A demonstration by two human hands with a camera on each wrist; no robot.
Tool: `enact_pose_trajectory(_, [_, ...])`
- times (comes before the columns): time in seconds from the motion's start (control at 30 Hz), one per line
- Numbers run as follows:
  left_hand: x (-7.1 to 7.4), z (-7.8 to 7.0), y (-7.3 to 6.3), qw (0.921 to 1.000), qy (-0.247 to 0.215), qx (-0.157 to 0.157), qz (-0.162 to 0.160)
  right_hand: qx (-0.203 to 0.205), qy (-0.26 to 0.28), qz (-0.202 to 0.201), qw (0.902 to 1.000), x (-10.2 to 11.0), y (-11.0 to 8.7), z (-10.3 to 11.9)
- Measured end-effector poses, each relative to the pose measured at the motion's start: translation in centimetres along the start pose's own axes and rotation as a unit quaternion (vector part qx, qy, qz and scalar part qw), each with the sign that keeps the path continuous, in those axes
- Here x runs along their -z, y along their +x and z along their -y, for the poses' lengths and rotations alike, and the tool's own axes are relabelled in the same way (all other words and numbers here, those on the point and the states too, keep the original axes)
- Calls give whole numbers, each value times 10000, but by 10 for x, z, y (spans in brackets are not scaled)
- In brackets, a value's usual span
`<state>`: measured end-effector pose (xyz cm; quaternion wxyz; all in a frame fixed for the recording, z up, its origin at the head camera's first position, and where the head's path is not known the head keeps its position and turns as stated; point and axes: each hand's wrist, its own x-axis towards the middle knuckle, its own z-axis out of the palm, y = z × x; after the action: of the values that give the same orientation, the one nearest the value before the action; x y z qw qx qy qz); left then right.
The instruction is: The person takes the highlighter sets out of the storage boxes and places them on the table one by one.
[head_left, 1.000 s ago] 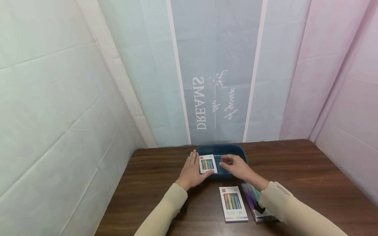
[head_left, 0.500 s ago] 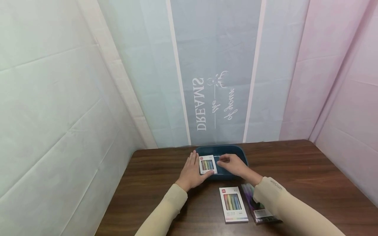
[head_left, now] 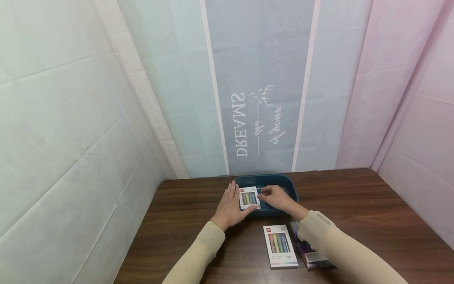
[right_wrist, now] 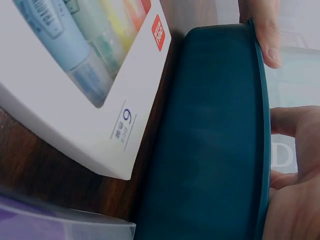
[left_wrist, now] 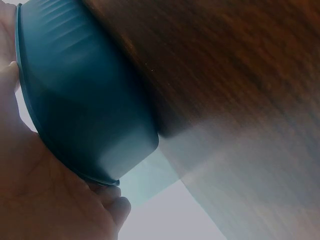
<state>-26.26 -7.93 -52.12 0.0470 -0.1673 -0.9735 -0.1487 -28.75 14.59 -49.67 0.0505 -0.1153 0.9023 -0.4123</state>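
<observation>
A small white box of highlighter pens (head_left: 250,198), with a window showing coloured pens, lies in the left part of a dark teal plastic bin (head_left: 293,189). My left hand (head_left: 229,207) rests along the bin's left rim with straight fingers; its thumb spreads over the box's lower edge. Over the middle of the bin, my right hand (head_left: 278,197) has loosely bent fingers, their tips at the box's right edge. Whether they touch it is hard to tell. In the right wrist view, the bin wall (right_wrist: 215,130) hides part of the right hand's fingers.
In front of the bin a second white highlighter box (head_left: 280,246) lies on the brown wooden table (head_left: 184,197). Beside it is a clear package with purple contents (head_left: 313,254), partly under my right sleeve. A printed curtain (head_left: 262,59) hangs behind the table.
My right hand has moved left across the bin until its fingertips reach the white box's right edge. My left hand and the boxes stay in place.
</observation>
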Motion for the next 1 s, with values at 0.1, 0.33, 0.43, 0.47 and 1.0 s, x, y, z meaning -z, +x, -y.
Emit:
enact_pose_trajectory(0.1, [2,-1,0,10000,-37,-30,-76,-77,-18,56,10000,0,2,1])
enact_pose_trajectory(0.33, [4,-1,0,9999,-26,-50,-96,-234,-99,115,9996,-2,5,4])
enact_pose_trajectory(0.43, [6,-2,1,9999,-95,-61,-81,-280,-109,128,9995,-3,6,6])
enact_pose_trajectory(0.47, [5,-2,1,9999,-81,-45,-39,-294,-122,127,9994,-3,6,6])
enact_pose_trajectory(1.0, [12,0,3,9996,-216,-182,-67,-515,-417,361,9972,-7,16,10])
